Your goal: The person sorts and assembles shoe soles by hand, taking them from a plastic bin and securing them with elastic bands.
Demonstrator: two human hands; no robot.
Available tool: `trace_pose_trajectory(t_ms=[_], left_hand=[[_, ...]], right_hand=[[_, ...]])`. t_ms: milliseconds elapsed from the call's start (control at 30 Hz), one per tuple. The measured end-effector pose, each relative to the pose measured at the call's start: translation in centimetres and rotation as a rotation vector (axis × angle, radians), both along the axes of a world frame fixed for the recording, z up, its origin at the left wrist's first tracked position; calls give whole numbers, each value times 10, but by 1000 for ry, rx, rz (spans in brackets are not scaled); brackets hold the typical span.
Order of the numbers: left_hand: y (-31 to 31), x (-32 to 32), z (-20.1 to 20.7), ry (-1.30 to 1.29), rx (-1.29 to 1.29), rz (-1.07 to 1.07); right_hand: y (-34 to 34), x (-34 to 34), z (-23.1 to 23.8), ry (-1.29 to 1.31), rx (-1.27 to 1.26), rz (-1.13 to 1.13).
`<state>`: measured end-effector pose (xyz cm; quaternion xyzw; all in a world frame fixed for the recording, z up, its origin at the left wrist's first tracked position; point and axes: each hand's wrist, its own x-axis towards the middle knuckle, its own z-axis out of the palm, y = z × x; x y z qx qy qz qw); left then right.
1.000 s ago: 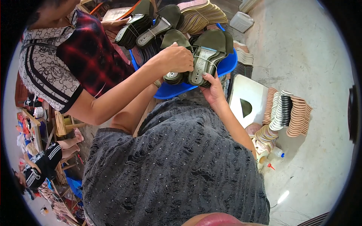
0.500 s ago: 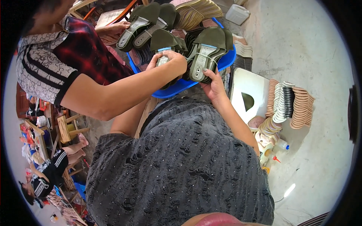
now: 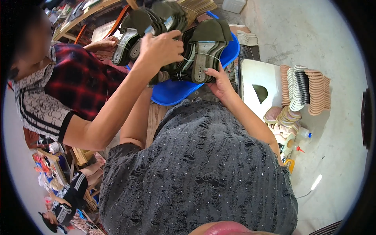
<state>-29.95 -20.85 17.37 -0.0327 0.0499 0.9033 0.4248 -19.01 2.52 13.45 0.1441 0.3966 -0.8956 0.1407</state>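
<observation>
My right hand [image 3: 220, 83] is closed round the near end of a bundle of olive-green slippers [image 3: 203, 58], thumb on the grey sole, a thin band tied round it. The bundle rests over a blue basin [image 3: 172, 94]. My left arm [image 3: 135, 121] reaches up toward the basin; a co-worker's forearm covers most of my left hand, so its fingers cannot be made out. The co-worker's hand [image 3: 161, 49] is at another green slipper bundle [image 3: 168, 19] beside mine. At the left, the co-worker's other hand [image 3: 107, 43] is near a further banded slipper bundle [image 3: 126, 41].
A stack of tan insoles [image 3: 197, 9] lies behind the basin. To the right are a white board [image 3: 258, 84] with a cutout, rows of beige and black strips [image 3: 305, 88], and a bottle [image 3: 304, 133] on the concrete floor. Another person [image 3: 70, 196] sits at lower left.
The co-worker's near hand has risen from low on the middle bundle, and that bundle now sits farther back. My right hand keeps its hold. The whole view has shifted slightly.
</observation>
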Motion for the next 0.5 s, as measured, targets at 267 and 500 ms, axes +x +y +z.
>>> trace_pose_trajectory(t_ms=[267,500], left_hand=[[-12,7,-34,330,-23,504],[65,51,-70,445,-862,266]], right_hand=[[2,-2,2,34,-59,23],[-2,-8,-8,291,343,22]])
